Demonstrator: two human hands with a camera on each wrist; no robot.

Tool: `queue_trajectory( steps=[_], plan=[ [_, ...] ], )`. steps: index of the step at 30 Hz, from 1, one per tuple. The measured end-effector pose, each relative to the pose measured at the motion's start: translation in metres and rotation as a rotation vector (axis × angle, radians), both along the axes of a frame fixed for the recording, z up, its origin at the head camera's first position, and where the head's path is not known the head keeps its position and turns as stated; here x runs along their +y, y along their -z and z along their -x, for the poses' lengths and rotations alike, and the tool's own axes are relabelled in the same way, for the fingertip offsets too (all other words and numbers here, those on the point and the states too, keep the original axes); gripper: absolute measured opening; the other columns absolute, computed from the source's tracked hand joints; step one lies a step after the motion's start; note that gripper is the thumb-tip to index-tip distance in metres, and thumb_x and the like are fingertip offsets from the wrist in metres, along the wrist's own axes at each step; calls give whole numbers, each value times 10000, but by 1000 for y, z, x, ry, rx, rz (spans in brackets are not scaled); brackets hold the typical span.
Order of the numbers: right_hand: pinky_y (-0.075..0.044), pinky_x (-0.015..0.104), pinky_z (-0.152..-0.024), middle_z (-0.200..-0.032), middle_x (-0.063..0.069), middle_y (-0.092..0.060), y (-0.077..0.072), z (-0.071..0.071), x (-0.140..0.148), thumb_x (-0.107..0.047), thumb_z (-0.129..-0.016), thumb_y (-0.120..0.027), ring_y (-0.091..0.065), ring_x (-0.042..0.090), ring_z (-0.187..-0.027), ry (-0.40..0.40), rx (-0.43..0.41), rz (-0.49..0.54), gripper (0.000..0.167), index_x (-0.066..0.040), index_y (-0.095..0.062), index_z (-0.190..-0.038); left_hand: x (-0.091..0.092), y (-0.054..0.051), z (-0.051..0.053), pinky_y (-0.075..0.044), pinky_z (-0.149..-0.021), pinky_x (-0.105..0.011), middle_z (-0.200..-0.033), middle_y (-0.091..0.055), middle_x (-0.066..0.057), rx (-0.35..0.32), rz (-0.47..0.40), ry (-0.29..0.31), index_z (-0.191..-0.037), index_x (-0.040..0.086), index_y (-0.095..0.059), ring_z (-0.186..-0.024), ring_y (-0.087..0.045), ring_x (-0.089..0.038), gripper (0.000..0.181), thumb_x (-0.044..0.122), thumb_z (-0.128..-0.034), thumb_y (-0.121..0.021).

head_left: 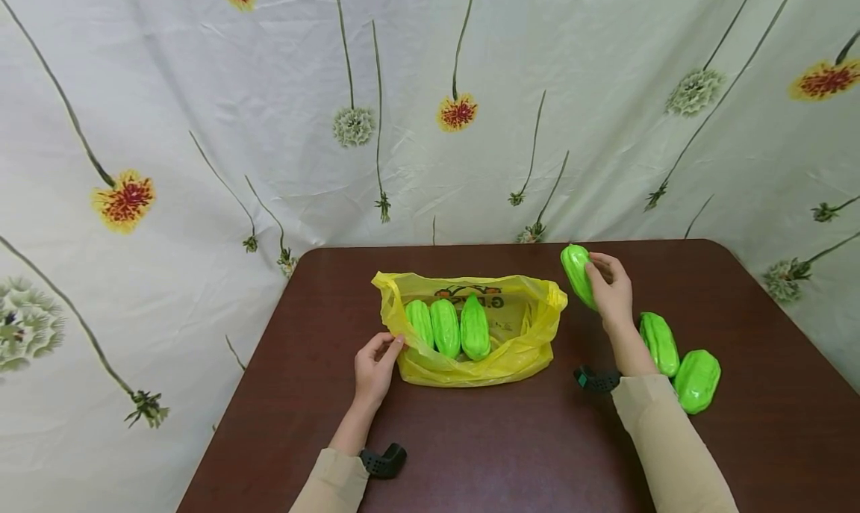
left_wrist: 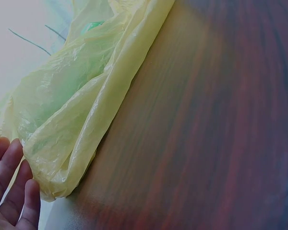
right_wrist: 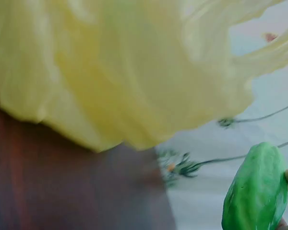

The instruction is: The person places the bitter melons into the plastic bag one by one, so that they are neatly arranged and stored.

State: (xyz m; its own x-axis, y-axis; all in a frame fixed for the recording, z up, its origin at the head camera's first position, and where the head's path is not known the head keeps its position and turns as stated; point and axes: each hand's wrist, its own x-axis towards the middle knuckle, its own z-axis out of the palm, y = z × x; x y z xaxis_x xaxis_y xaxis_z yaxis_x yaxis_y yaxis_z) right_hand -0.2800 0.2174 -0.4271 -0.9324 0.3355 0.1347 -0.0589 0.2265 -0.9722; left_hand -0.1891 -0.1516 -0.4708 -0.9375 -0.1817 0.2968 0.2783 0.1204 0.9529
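Note:
A yellow plastic bag (head_left: pixel 517 360) lies on the table with its mouth spread toward me. Inside it, three bright green ridged gourds (head_left: pixel 446 328) sit side by side. My left hand (head_left: pixel 373 367) pinches the bag's left edge between thumb and fingers; the left wrist view shows its fingertips (left_wrist: pixel 14 148) against the thin plastic. To the right of the bag, my right hand (head_left: pixel 613 293) holds another green gourd (head_left: pixel 576 274) above the table. In the right wrist view that gourd (right_wrist: pixel 257 191) appears low at the right, apart from the bag (right_wrist: pixel 134 72).
Two more green gourds (head_left: pixel 658 343) lie on the table at the right, beside and partly behind my right forearm. The dark brown table (head_left: pixel 484 438) reaches back to a white flower-print cloth (head_left: pixel 403 162). Dark bands (head_left: pixel 384 461) are on both wrists.

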Motion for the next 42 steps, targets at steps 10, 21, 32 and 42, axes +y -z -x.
queue_trajectory(
  steps=[10,21,32,42],
  plan=[
    [-397,265,-841,-1249,50,-501,-43,-12,-15,-279,-982,-492,-463,142,-1088,-34,53,21,380,-96,-535,-1313,-1,0,0,-461,-685,-184,-838,-624,-311,11,3,-2,-871,-150,-628,-737,-608,-279,200,46,-906,-610],
    [-435,238,-748,-1270,36,-490,-85,-29,-38,-347,-965,-507,-482,76,-979,-60,68,61,426,-150,-515,-1342,-2,0,0,-459,-677,-188,-816,-636,-275,14,8,-9,-854,-128,-639,-716,-607,-214,190,54,-905,-615],
    [-442,276,-772,-1317,74,-442,-109,-41,-76,-264,-996,-463,-487,155,-1011,-134,178,88,386,-139,-464,-1361,-2,0,-1,-461,-674,-191,-817,-641,-267,10,15,-13,-850,-108,-648,-725,-613,-232,172,52,-904,-615],
    [-430,343,-779,-1316,118,-429,-98,-43,-110,-229,-1016,-416,-478,227,-1023,-192,199,76,381,-141,-417,-1387,0,-1,-1,-448,-671,-185,-840,-624,-314,5,4,-9,-853,-122,-640,-741,-594,-337,193,61,-907,-614]
  ],
)
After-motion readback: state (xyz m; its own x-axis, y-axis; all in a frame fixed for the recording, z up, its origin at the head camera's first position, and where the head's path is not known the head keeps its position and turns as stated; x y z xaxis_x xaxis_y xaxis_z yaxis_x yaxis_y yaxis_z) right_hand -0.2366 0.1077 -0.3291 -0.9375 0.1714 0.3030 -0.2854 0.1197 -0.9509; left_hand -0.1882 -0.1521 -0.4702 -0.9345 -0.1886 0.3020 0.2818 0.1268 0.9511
